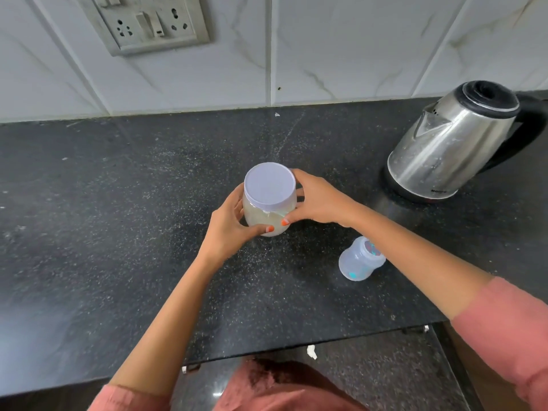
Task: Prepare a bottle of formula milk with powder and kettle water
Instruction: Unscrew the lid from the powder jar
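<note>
A clear jar of pale powder (268,216) with a flat white lid (269,185) stands upright on the black counter (118,232) at the middle. My left hand (228,226) wraps the jar's body from the left. My right hand (317,200) holds it from the right, fingers at the rim of the lid. The lid sits on the jar. A small open baby bottle (360,259) with teal markings stands right of the jar, partly behind my right forearm. A steel electric kettle (453,140) with a black lid and handle stands at the far right.
A tiled wall with a socket panel (148,22) rises behind the counter. The counter's front edge (296,348) runs below my arms, with dark floor beneath it. A small white scrap (311,351) lies by that edge.
</note>
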Demonstrator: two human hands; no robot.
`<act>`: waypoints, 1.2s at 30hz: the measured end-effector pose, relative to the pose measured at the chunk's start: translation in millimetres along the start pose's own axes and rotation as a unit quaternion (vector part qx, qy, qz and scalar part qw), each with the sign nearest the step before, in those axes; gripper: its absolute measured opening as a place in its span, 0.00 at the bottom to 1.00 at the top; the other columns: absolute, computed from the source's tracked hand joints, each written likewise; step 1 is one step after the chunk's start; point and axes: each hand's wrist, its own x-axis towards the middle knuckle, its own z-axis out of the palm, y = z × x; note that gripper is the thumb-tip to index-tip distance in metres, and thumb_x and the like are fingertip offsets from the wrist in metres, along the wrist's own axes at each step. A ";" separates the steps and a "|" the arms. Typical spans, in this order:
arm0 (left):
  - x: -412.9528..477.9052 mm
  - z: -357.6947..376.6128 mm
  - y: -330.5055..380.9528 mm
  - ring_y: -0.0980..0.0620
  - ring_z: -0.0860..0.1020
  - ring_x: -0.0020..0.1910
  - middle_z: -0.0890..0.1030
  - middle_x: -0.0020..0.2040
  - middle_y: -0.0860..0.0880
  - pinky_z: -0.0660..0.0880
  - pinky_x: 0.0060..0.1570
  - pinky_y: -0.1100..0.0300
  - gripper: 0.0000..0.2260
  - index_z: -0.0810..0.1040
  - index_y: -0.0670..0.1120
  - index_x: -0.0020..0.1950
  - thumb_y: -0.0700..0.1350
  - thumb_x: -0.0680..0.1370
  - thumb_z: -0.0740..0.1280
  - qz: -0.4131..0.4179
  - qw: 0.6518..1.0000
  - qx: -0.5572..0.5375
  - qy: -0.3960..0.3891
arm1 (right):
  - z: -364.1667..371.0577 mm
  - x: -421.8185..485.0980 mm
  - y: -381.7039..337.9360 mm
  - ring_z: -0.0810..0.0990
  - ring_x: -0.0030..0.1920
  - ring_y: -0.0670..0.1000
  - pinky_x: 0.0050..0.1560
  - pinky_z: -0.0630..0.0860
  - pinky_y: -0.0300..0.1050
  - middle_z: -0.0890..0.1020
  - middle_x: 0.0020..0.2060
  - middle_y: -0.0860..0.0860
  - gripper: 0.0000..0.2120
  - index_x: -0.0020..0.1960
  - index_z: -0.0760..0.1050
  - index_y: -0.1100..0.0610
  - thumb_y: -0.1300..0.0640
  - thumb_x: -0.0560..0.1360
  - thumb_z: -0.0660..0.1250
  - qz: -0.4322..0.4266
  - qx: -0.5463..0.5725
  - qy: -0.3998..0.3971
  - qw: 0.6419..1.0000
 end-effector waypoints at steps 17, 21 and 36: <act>-81.9 11.8 -25.5 0.75 0.70 0.56 0.71 0.58 0.65 0.67 0.53 0.77 0.38 0.63 0.59 0.62 0.33 0.63 0.77 -0.015 1.000 -0.005 -0.018 | 60.2 -62.8 19.9 0.69 0.67 0.51 0.65 0.70 0.56 0.70 0.67 0.50 0.44 0.71 0.59 0.52 0.61 0.60 0.78 0.025 0.030 0.000 0.999; -84.3 12.9 -32.3 0.73 0.70 0.57 0.71 0.59 0.65 0.68 0.56 0.75 0.39 0.62 0.63 0.62 0.34 0.63 0.77 -0.017 1.000 0.008 -0.022 | 65.8 -64.9 22.1 0.68 0.67 0.51 0.65 0.70 0.56 0.70 0.67 0.50 0.44 0.70 0.59 0.52 0.61 0.60 0.78 0.028 0.029 -0.001 0.999; -82.3 25.5 -19.4 0.69 0.70 0.60 0.70 0.63 0.59 0.67 0.54 0.74 0.41 0.60 0.56 0.66 0.52 0.57 0.76 0.004 0.997 -0.057 -0.043 | 45.9 -78.9 -24.1 0.59 0.72 0.49 0.68 0.63 0.50 0.60 0.73 0.46 0.43 0.74 0.52 0.50 0.47 0.67 0.73 -0.006 -0.130 -0.012 0.991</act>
